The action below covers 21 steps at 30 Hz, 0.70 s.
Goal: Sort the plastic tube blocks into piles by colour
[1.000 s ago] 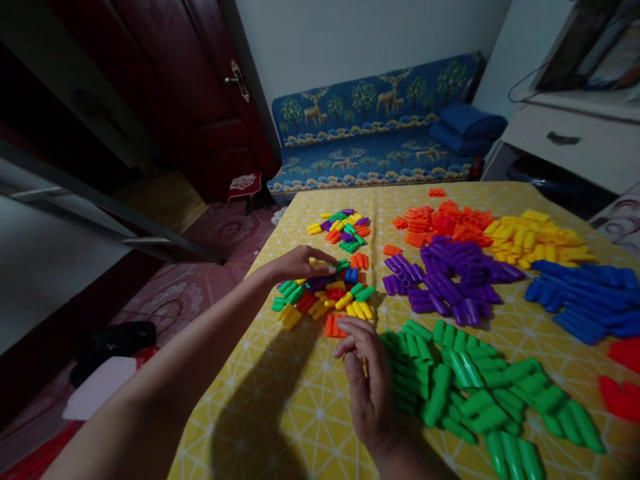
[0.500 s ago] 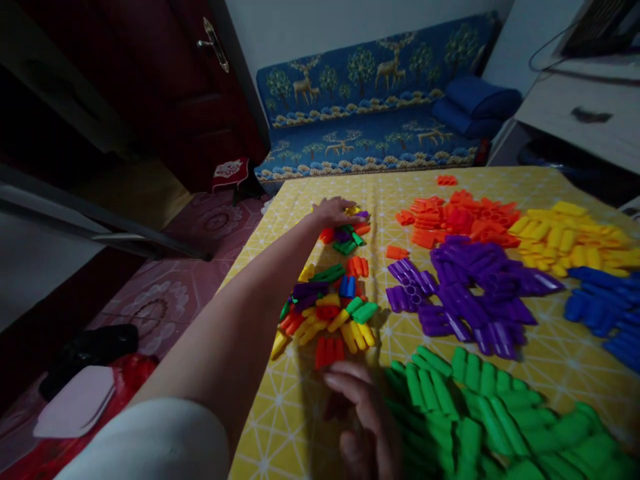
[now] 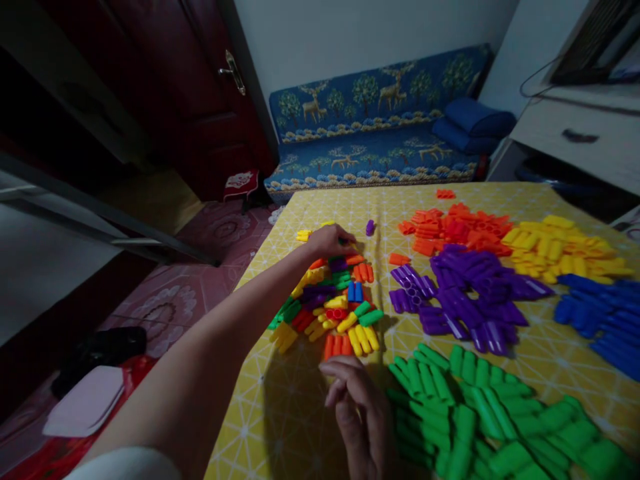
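My left hand (image 3: pixel 330 241) reaches over the far end of a pile of mixed plastic building pieces (image 3: pixel 325 313), each made of joined tubes. Its fingers curl down among the pieces, and what they grip is hidden. Just beyond it lie a single purple piece (image 3: pixel 370 227) and a yellow piece (image 3: pixel 303 235). Close to me, my right hand (image 3: pixel 361 407) hovers with loosely bent fingers, holding nothing that I can see. It is between an orange-red piece (image 3: pixel 338 346) at the pile's near edge and the heap of green pieces (image 3: pixel 480 413).
Sorted heaps of purple (image 3: pixel 475 293), orange (image 3: pixel 460 227), yellow (image 3: pixel 560 247) and blue (image 3: pixel 597 323) pieces fill the right of the yellow patterned tablecloth (image 3: pixel 240 413). Behind the table is a blue sofa (image 3: pixel 370 157). A pale cabinet (image 3: pixel 575 127) stands at the right.
My left hand has drawn back towards me from the pile's far end, its fingers now more curled. The purple piece now lies apart beyond it. My right hand has hardly moved.
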Each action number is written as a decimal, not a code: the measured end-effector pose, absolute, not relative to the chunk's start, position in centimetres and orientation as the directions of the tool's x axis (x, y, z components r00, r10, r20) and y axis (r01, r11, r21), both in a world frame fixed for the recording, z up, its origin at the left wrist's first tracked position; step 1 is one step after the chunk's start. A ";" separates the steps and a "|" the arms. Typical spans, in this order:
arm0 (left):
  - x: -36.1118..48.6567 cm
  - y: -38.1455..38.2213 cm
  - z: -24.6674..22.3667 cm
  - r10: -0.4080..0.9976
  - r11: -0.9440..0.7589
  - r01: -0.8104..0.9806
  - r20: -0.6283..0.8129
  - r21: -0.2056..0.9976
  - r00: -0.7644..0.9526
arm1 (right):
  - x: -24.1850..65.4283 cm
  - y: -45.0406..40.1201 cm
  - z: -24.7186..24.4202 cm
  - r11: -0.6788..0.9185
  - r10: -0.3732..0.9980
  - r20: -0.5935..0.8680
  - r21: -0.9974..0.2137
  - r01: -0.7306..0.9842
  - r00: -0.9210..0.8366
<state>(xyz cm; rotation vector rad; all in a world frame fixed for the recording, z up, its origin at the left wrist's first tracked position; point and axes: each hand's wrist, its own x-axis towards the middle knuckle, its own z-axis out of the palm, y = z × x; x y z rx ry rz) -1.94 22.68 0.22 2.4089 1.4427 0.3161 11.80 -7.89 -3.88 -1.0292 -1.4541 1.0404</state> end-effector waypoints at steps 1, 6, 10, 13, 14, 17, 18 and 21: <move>-2.4 21.7 0.6 0.878 -0.450 0.809 0.023 0.377 0.478 | 11.9 -7.7 -3.9 0.276 0.955 0.265 -0.958 0.072 -0.130; -4.2 18.2 3.9 0.831 -0.457 0.730 -0.047 0.508 0.554 | 12.4 -6.9 -3.6 0.352 0.919 0.332 -0.934 0.060 -0.212; -5.7 19.6 5.3 0.849 -0.251 0.660 -0.167 0.708 0.502 | 12.4 -6.9 -3.4 0.326 0.926 0.304 -0.943 0.065 -0.224; -7.1 22.4 3.9 0.940 -0.249 0.752 -0.034 0.611 0.339 | 12.0 -7.3 -3.6 0.297 0.943 0.282 -0.953 0.062 -0.179; -7.4 23.3 3.1 0.957 -0.253 0.806 0.018 0.535 0.289 | 11.9 -7.5 -3.7 0.291 0.947 0.279 -0.955 0.059 -0.157; -7.8 25.2 0.1 0.971 -0.231 0.869 0.048 0.438 0.233 | 11.5 -7.8 -3.8 0.270 0.958 0.262 -0.961 0.054 -0.120; -7.6 25.4 -0.7 0.971 -0.226 0.869 0.035 0.440 0.235 | 11.5 -7.8 -3.8 0.262 0.960 0.254 -0.964 0.054 -0.118; -6.8 24.9 -2.1 0.959 -0.251 0.850 0.003 0.463 0.282 | 11.5 -7.6 -3.6 0.247 0.959 0.239 -0.968 0.036 -0.151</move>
